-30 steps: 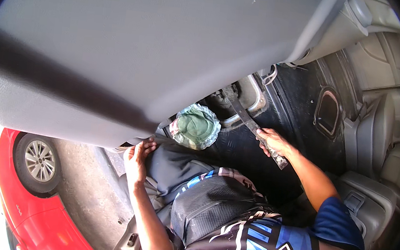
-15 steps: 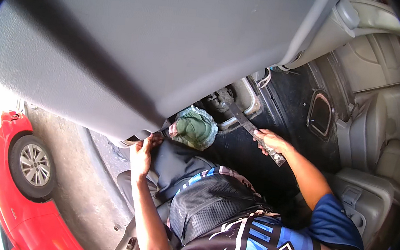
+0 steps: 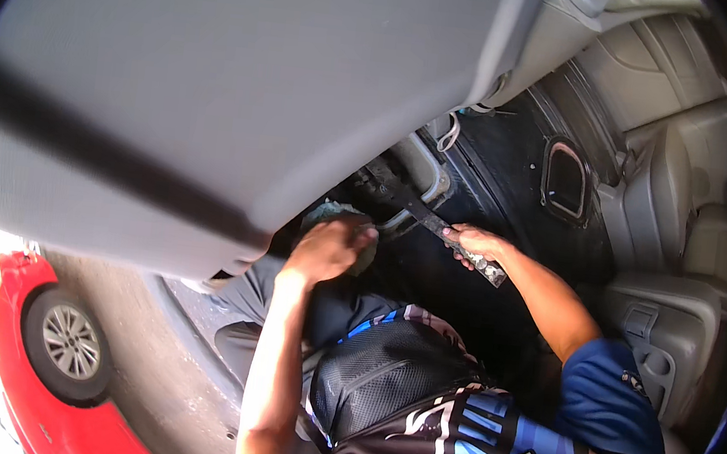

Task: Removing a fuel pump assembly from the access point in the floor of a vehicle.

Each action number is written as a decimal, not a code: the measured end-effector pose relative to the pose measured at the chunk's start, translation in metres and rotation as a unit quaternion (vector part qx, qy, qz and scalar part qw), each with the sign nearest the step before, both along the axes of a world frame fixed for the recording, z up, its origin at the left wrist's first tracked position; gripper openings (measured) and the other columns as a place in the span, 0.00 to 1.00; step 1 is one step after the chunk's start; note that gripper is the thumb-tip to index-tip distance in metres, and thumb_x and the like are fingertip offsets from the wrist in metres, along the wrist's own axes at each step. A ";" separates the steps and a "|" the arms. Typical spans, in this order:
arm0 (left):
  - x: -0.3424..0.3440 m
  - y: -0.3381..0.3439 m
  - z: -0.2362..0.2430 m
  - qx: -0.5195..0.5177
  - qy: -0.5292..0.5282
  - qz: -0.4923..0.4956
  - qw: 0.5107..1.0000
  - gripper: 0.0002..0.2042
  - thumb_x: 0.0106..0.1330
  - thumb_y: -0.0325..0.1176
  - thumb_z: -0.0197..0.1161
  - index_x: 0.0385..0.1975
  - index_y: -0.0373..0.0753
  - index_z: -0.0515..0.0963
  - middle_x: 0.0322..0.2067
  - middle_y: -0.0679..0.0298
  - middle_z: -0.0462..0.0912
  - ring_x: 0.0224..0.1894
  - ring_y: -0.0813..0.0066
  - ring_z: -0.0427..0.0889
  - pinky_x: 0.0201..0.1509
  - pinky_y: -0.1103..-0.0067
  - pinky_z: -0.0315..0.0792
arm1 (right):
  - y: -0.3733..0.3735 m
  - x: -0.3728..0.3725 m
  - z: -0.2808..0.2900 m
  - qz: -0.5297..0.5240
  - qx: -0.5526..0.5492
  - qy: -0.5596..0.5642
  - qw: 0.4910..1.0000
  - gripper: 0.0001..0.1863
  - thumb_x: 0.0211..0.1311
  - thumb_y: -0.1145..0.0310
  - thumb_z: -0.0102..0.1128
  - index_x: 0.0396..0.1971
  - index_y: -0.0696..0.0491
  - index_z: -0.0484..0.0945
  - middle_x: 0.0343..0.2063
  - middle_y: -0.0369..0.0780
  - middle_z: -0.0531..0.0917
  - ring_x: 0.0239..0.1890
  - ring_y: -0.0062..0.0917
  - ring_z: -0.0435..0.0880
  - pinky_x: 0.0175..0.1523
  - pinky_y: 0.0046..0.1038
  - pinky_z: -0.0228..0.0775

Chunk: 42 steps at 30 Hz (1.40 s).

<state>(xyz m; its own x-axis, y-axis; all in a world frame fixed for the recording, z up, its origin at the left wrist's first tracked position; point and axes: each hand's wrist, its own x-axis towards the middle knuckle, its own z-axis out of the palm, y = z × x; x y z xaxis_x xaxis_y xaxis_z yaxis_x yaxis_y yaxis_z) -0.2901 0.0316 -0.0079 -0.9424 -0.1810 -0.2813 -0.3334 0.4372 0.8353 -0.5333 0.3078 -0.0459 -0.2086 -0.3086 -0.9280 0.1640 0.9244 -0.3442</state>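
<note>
My right hand (image 3: 477, 243) is wrapped round the near end of a long, flat, dark metal bar (image 3: 425, 214) with a scuffed, pale-marked end. The bar slants up and left to dark mechanical parts (image 3: 377, 184) in a metal-rimmed floor opening (image 3: 439, 182); its far tip is hard to make out there. Over a crumpled green cloth or cap (image 3: 365, 258) hovers my left hand (image 3: 326, 245), covering most of it. Motion smears its fingers, so whether they touch or grip the cloth cannot be told.
A large grey moulded panel (image 3: 219, 79) hangs over the work area. Right of the bar lie the black floor with a rimmed opening (image 3: 566, 182) and grey seats (image 3: 653, 169). Outside at left stands a red car (image 3: 26, 316) on concrete.
My left hand has left the lower edge of the grey panel and moved right and up, over the green cloth. My right hand still grips the bar. The whole view has shifted slightly.
</note>
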 end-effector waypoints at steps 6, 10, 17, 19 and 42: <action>-0.108 0.017 -0.088 -0.365 0.059 -0.065 0.927 0.23 0.72 0.45 0.54 0.56 0.33 0.78 0.53 0.40 0.80 0.60 0.45 0.78 0.66 0.58 0.70 | 0.002 -0.002 -0.003 -0.027 -0.020 -0.018 0.999 0.20 0.79 0.49 0.43 0.48 0.53 0.68 0.24 0.37 0.71 0.18 0.21 0.74 0.19 0.26 0.70; -0.160 -0.013 -0.136 -0.311 -0.218 -0.102 0.919 0.19 0.68 0.40 0.56 0.53 0.34 0.79 0.51 0.45 0.83 0.58 0.47 0.80 0.64 0.57 0.71 | 0.005 -0.008 -0.010 -0.023 -0.045 -0.027 0.998 0.22 0.80 0.51 0.41 0.52 0.58 0.64 0.23 0.38 0.72 0.16 0.23 0.75 0.20 0.28 0.72; -0.168 -0.019 -0.153 -0.258 -0.139 0.012 0.956 0.30 0.67 0.57 0.57 0.57 0.37 0.76 0.54 0.42 0.80 0.58 0.43 0.79 0.59 0.55 0.75 | 0.002 0.001 -0.016 0.005 -0.057 -0.009 0.998 0.24 0.80 0.52 0.37 0.47 0.63 0.64 0.19 0.38 0.74 0.14 0.24 0.76 0.18 0.30 0.72; -0.171 -0.018 -0.148 -0.248 -0.179 0.016 0.952 0.34 0.67 0.63 0.57 0.59 0.38 0.75 0.55 0.41 0.79 0.58 0.42 0.79 0.58 0.55 0.75 | -0.002 0.001 -0.013 0.022 -0.062 -0.012 0.998 0.24 0.81 0.52 0.36 0.43 0.63 0.66 0.19 0.41 0.76 0.13 0.25 0.78 0.17 0.30 0.73; -0.139 -0.057 -0.216 -0.433 -0.100 -0.121 0.888 0.38 0.72 0.59 0.49 0.73 0.35 0.57 0.65 0.32 0.65 0.61 0.40 0.76 0.60 0.60 0.74 | 0.000 0.018 -0.037 -0.037 -0.172 -0.010 0.984 0.20 0.79 0.60 0.41 0.39 0.66 0.65 0.16 0.46 0.78 0.11 0.31 0.80 0.12 0.34 0.73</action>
